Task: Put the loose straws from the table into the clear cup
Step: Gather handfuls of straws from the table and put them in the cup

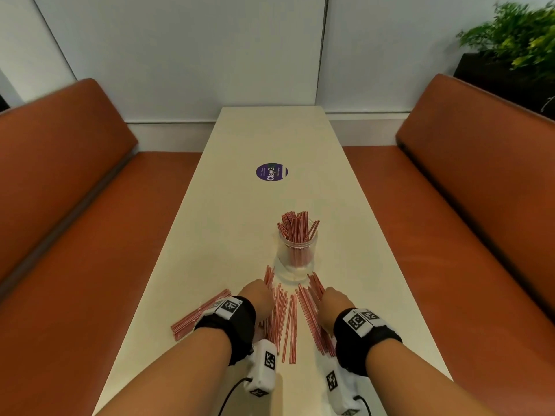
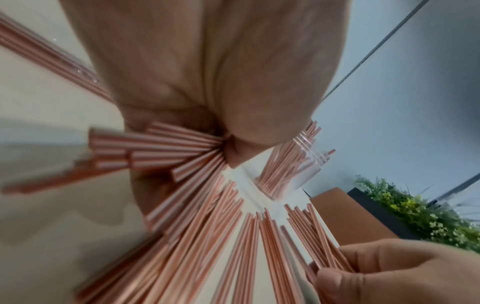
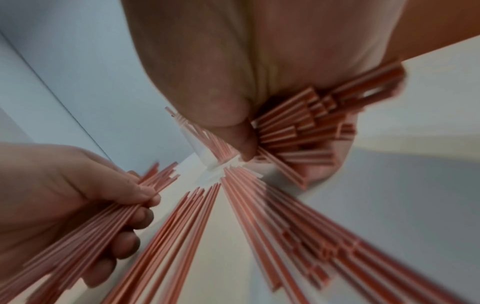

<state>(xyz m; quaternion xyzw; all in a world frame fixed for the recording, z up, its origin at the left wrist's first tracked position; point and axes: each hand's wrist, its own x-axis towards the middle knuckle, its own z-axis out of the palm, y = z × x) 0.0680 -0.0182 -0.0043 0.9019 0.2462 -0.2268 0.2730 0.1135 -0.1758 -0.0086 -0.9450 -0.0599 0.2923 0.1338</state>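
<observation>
A clear cup (image 1: 297, 250) stands on the cream table (image 1: 240, 205) just beyond my hands, with several red-and-white striped straws upright in it. Loose straws (image 1: 289, 322) lie fanned out on the table between my wrists. My left hand (image 1: 259, 291) grips a bunch of straws (image 2: 166, 148) left of the cup's base. My right hand (image 1: 330, 298) grips another bunch (image 3: 298, 127) right of the base. The left wrist view shows the cup (image 2: 298, 164) past the thumb, and the right hand (image 2: 384, 273) pinching straws. The right wrist view shows the left hand (image 3: 78, 195) curled round its bunch.
A separate bundle of straws (image 1: 201, 313) lies aslant by the table's left edge, under my left wrist. A round purple sticker (image 1: 271, 172) sits farther up the table. Orange benches (image 1: 75, 235) flank both long sides; a plant (image 1: 516, 34) stands at the back right.
</observation>
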